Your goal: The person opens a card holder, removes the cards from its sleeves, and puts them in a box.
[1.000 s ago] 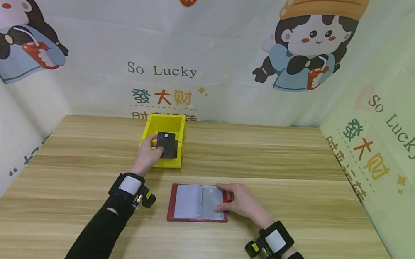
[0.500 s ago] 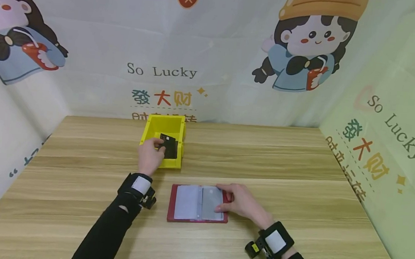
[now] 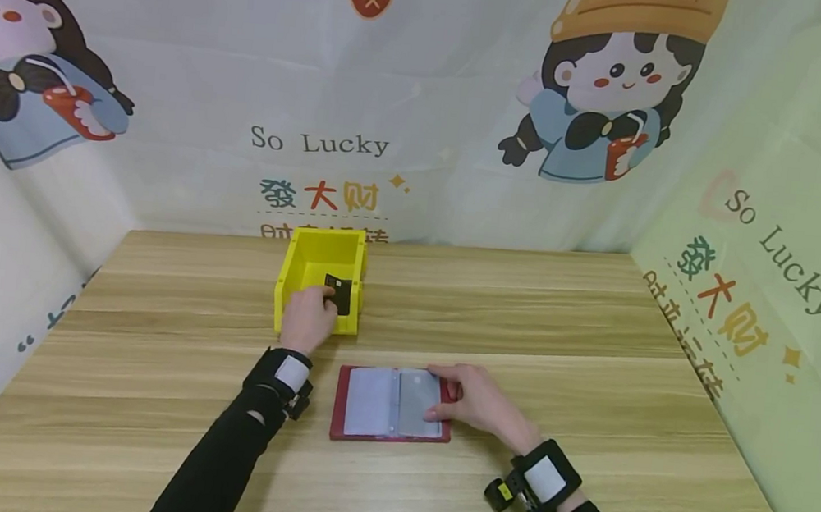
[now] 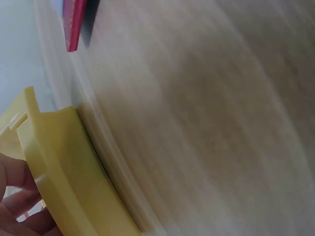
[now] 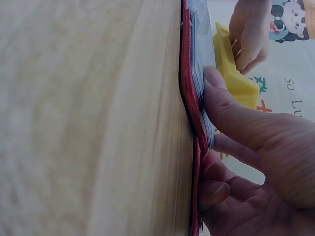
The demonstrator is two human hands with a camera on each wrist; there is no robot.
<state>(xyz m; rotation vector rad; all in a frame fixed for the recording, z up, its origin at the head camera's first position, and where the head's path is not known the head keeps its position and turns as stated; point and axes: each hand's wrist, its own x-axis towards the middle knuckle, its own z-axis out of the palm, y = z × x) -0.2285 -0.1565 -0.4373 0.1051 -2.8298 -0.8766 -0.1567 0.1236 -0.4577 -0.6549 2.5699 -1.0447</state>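
Yellow plastic forms the open bin (image 3: 325, 249) left of centre in the head view, standing on the wood-grained desk (image 3: 523, 316) close to its far edge. The left hand (image 3: 309, 319) reaches over the bin's near side, its fingers bent and its thumb and forefinger at the left edge of a black card (image 3: 342, 299) in the right part of the bin; whether they pinch it or only touch it I cannot tell. The left wrist view shows curled fingers at lower left, partly hidden by the bin's wall. Just below centre in the head view, a red-covered booklet (image 3: 341, 402) lies open, its pale, clear-sleeved pages (image 3: 370, 400) facing up. The right hand (image 3: 481, 403) pinches the booklet's right-hand side; in the right wrist view the thumb lies on the sleeves and other fingers meet the cover's edge. Both wrists wear black straps and the sleeves are black. Behind, a pale backdrop (image 3: 440, 102) carries cartoon figures and "So Lucky" lettering.
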